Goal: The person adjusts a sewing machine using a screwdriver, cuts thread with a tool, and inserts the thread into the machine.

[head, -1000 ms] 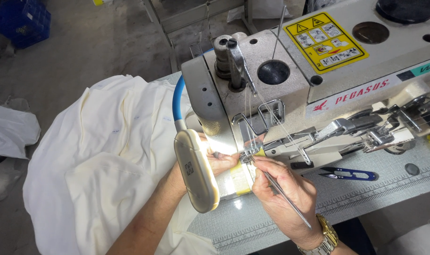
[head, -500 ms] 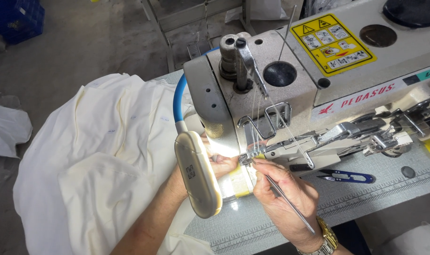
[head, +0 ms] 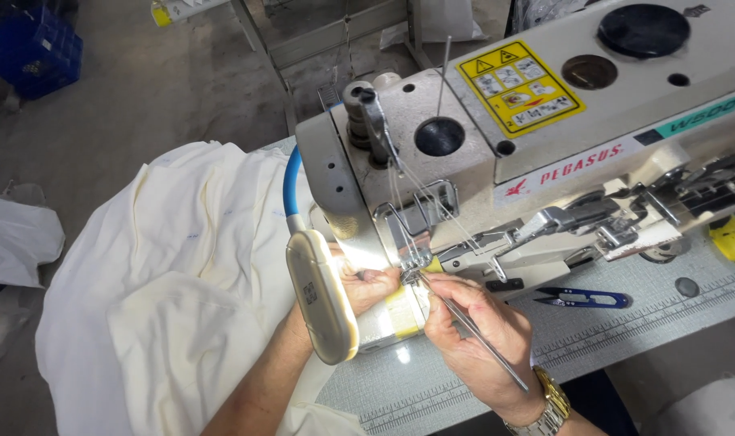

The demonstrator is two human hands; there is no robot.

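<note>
The tweezers (head: 472, 335) sit pinched in the right hand (head: 468, 339), tips at the needle area of the sewing machine (head: 545, 137). The left hand (head: 367, 287) curls there too; its grasp I cannot tell. A grey table (head: 626, 339) carries blue snips (head: 581, 299) and cream fabric (head: 165, 299) over bare concrete floor (head: 141, 89).

1 head-worn view, steeply down and close over the sewing machine (head: 497, 153) and table (head: 626, 339).
</note>
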